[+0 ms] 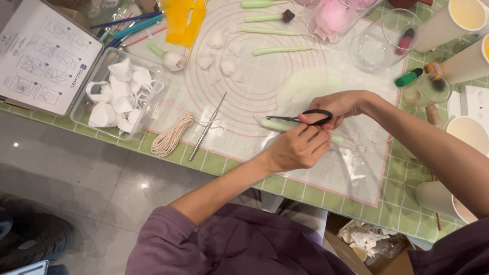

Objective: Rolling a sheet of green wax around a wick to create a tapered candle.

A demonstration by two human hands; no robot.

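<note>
Two hands work over a white silicone mat (pixel 285 86) with pink ring markings, laid on a green checked table cover (pixel 397 203), we judge to keep sticky material off the cloth. Next in size, a clear plastic tray (pixel 81 109) of white petal shapes (pixel 119 97) sits at the mat's left edge, within reach. We note the right hand (pixel 338 104) gripping black-handled scissors (pixel 303 118), fingers through the loops, blades pointing left over a pale green stem (pixel 275 125) lying on the mat. Our left hand (pixel 295 148), curled narrow, pinches something at the stem beside the blades; what exactly, we cannot tell. Smallest, a coil of cream cord (pixel 170 136) and a thin metal tool (pixel 208 127) lie just beside each other.
</note>
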